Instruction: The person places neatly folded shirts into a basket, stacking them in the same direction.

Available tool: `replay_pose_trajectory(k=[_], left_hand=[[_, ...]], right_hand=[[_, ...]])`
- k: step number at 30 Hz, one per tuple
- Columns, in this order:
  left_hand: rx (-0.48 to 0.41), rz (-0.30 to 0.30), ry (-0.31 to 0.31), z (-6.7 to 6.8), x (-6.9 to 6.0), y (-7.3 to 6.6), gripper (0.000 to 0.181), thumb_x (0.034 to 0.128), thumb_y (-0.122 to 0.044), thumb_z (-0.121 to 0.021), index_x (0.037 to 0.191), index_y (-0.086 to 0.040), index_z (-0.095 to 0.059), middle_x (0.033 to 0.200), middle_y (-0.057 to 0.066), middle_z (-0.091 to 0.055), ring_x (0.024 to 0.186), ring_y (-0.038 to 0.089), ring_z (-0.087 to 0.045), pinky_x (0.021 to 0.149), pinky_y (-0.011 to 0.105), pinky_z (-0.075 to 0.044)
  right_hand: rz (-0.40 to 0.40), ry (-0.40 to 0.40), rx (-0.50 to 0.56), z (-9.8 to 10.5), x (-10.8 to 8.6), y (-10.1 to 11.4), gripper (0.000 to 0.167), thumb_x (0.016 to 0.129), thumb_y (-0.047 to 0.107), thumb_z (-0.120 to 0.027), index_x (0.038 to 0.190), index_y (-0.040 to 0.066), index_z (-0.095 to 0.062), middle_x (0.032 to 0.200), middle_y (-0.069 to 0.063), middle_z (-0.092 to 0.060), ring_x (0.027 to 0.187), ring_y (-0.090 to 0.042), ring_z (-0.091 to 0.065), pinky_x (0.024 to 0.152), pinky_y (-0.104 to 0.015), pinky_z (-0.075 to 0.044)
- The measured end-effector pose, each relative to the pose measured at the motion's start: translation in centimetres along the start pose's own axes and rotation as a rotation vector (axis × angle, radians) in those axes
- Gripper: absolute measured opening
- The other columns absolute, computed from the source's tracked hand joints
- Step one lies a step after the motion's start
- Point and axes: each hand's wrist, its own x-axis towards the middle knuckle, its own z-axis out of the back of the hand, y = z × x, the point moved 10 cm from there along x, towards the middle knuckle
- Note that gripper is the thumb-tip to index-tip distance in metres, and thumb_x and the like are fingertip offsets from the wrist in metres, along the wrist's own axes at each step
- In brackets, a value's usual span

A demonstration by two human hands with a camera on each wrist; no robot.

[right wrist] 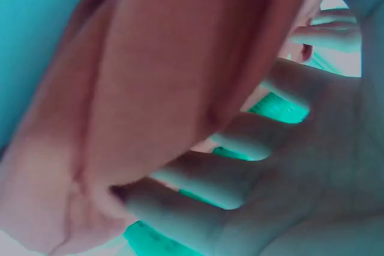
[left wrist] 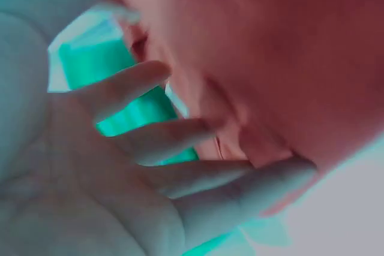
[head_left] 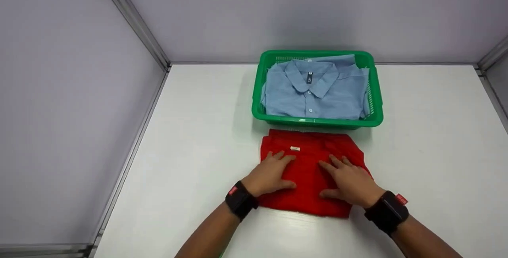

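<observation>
A folded red garment [head_left: 305,182] with a small white label lies flat on the white table. My left hand [head_left: 271,173] rests on its left part, fingers spread and pointing away from me. On the right part rests my right hand [head_left: 351,181], its fingers spread too. In the left wrist view, the left hand's fingertips touch the red cloth [left wrist: 288,58]. In the right wrist view, the right hand's fingers meet a fold of the red cloth [right wrist: 156,76]. Just beyond the garment stands a green basket [head_left: 317,122] holding a folded light-blue collared shirt [head_left: 325,105].
The white table [head_left: 190,139] extends on both sides of the garment and basket. A grey wall panel [head_left: 222,16] rises behind the basket, and another panel [head_left: 67,91] stands along the left edge. Metal rails [head_left: 135,20] join the panels at the corner.
</observation>
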Motion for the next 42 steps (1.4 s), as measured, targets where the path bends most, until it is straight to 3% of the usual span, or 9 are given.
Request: replay_pose_trajectory(k=[5, 7, 11, 16, 22, 27, 33, 36, 42], left_hand=[[-0.359, 0.039, -0.229, 4.4, -1.5, 4.4, 0.055, 0.1038, -0.029, -0.068, 0.151, -0.004, -0.052, 0.145, 0.019, -0.062, 0.128, 0.034, -0.063, 0.11, 0.05, -0.054], [-0.442, 0.088, -0.272, 5.5, -1.9, 6.3, 0.052, 0.1068, -0.028, -0.062, 0.15, 0.0, -0.051, 0.143, 0.024, -0.062, 0.124, 0.038, -0.066, 0.105, 0.052, -0.056], [-0.734, 0.242, -0.185, 4.8, -2.3, 9.1, 0.062, 0.1078, -0.033, -0.059, 0.158, -0.002, -0.041, 0.15, 0.026, -0.056, 0.131, 0.04, -0.064, 0.103, 0.055, -0.057], [-1.029, 0.362, -0.056, 2.8, -1.6, 9.3, 0.073, 0.106, -0.04, -0.061, 0.164, -0.007, -0.03, 0.156, 0.023, -0.052, 0.131, 0.039, -0.064, 0.102, 0.053, -0.059], [-1.069, 0.409, -0.004, 1.1, -0.5, 8.8, 0.075, 0.1029, -0.041, -0.066, 0.16, -0.003, -0.035, 0.136, 0.018, -0.063, 0.115, 0.029, -0.068, 0.097, 0.044, -0.061], [-0.947, 0.343, 0.023, 0.0, 0.0, 7.8, 0.056, 0.1029, -0.035, -0.068, 0.141, 0.004, -0.056, 0.111, 0.01, -0.07, 0.096, 0.019, -0.064, 0.086, 0.031, -0.057], [-0.806, 0.196, -0.047, 0.8, 0.3, 5.4, 0.053, 0.1026, -0.026, -0.067, 0.146, 0.0, -0.053, 0.128, 0.012, -0.066, 0.11, 0.02, -0.062, 0.1, 0.038, -0.053], [-0.856, 0.183, -0.056, 0.9, 0.7, 4.6, 0.058, 0.1028, -0.025, -0.066, 0.152, -0.004, -0.045, 0.138, 0.014, -0.062, 0.121, 0.025, -0.062, 0.11, 0.047, -0.051], [-0.994, 0.233, -0.011, -0.4, 1.6, 4.6, 0.058, 0.1022, -0.019, -0.066, 0.153, -0.007, -0.039, 0.141, 0.014, -0.059, 0.124, 0.025, -0.061, 0.112, 0.048, -0.048]], right_hand=[[-0.102, -0.332, 0.161, 4.0, -2.6, -4.6, 0.063, 0.096, 0.027, -0.078, 0.147, -0.001, -0.056, 0.147, -0.028, -0.059, 0.132, -0.049, -0.059, 0.105, -0.066, -0.052], [-0.171, -0.373, 0.261, 4.5, -3.6, -6.9, 0.062, 0.1, 0.024, -0.073, 0.149, -0.005, -0.052, 0.147, -0.031, -0.057, 0.131, -0.051, -0.058, 0.104, -0.066, -0.052], [-0.328, -0.216, 0.555, 2.6, -4.0, -10.5, 0.076, 0.106, 0.04, -0.063, 0.158, -0.008, -0.034, 0.152, -0.034, -0.051, 0.134, -0.051, -0.057, 0.099, -0.054, -0.06], [-0.42, 0.002, 0.92, -0.1, -3.2, -11.0, 0.09, 0.107, 0.049, -0.057, 0.166, -0.004, -0.014, 0.163, -0.033, -0.037, 0.146, -0.046, -0.048, 0.102, -0.037, -0.059], [-0.462, 0.124, 1.124, -1.9, -2.3, -10.1, 0.094, 0.106, 0.051, -0.057, 0.167, -0.003, -0.01, 0.165, -0.027, -0.035, 0.138, -0.031, -0.051, 0.102, -0.028, -0.054], [-0.469, 0.149, 1.191, -3.1, -2.0, -9.3, 0.097, 0.105, 0.049, -0.061, 0.166, -0.005, -0.009, 0.151, -0.016, -0.049, 0.118, -0.014, -0.059, 0.097, -0.021, -0.055], [-0.424, 0.105, 1.121, -3.1, -1.6, -8.2, 0.098, 0.101, 0.044, -0.068, 0.167, 0.0, -0.01, 0.148, -0.016, -0.05, 0.118, -0.016, -0.059, 0.096, -0.022, -0.053], [-0.408, 0.091, 1.14, -3.1, -1.3, -7.6, 0.097, 0.1, 0.039, -0.072, 0.167, 0.004, -0.011, 0.151, -0.019, -0.046, 0.122, -0.021, -0.057, 0.097, -0.024, -0.055], [-0.405, 0.045, 1.163, -3.3, -1.0, -6.8, 0.093, 0.1, 0.028, -0.073, 0.166, 0.005, -0.011, 0.151, -0.021, -0.043, 0.126, -0.026, -0.054, 0.095, -0.026, -0.057]])
